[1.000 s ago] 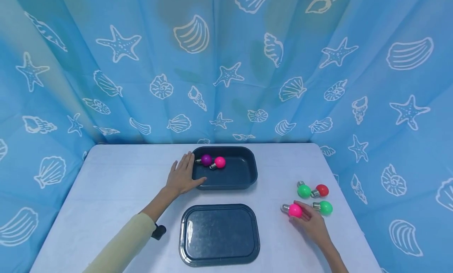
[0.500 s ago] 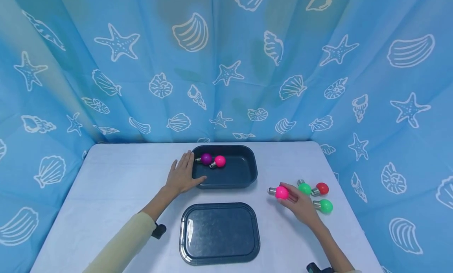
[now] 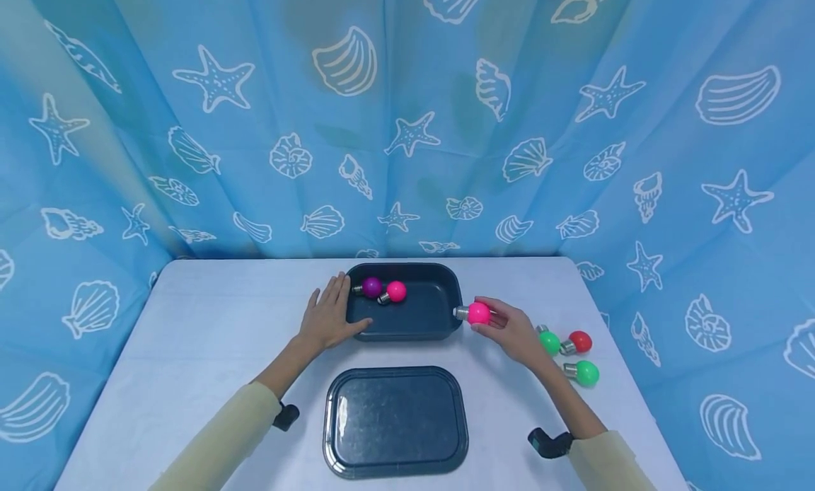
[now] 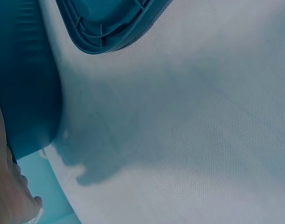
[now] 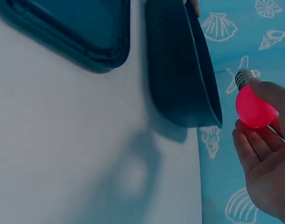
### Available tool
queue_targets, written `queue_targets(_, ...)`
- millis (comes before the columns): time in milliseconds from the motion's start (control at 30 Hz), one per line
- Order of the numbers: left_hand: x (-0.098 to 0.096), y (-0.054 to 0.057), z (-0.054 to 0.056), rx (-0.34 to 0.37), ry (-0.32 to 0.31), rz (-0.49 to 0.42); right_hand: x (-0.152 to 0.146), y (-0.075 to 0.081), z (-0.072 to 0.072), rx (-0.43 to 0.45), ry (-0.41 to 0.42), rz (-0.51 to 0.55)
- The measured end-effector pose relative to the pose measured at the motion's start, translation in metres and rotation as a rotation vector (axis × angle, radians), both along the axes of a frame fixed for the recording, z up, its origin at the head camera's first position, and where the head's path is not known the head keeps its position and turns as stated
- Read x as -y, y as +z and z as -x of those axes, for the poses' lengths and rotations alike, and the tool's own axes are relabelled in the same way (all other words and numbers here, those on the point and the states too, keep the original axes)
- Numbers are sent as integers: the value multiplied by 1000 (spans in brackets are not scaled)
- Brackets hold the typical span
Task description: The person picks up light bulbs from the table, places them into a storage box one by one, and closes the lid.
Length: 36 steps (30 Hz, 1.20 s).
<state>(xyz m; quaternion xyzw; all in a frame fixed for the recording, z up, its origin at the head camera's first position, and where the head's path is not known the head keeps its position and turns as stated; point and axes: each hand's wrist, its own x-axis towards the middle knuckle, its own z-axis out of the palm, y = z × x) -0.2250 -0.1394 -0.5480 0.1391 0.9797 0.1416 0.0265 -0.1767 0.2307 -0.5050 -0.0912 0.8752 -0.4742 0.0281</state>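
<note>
Right hand (image 3: 511,330) pinches pink light bulb (image 3: 480,313) near right rim of dark container (image 3: 433,310); left hand (image 3: 326,320) relaxed, fingers straight, against its left end. Purple bulb (image 3: 372,287), second pink bulb (image 3: 397,291) inside.

Pink bulb (image 3: 479,313) held by the box (image 3: 402,336)

The bulb, round and glossy with a ribbed silvery screw base, is pinched between right thumb and fingers (image 5: 247,150). It is tipped sideways; in the head view its base points left and overlaps the box's right rim. The box, dark blue, deep, round-cornered, stands open on the table (image 3: 223,335), a purple bulb (image 3: 372,287) and second pink bulb (image 3: 397,291) lying inside, leftward.
</note>
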Motion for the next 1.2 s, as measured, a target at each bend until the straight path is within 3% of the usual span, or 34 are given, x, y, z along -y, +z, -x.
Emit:
queue_targets(233,0,1,0,8,0,4,24,1,28,4,54,116)
queue_targets(633,0,3,-1,2,3,11,66,-13,65,-10,79,-48)
queue_targets(833,0,1,-1,1,1,14,79,-20,74,-41,85,-115)
queue_targets(1200,0,0,1,-6,3,16,93,-21,80,-17,-16,-159)
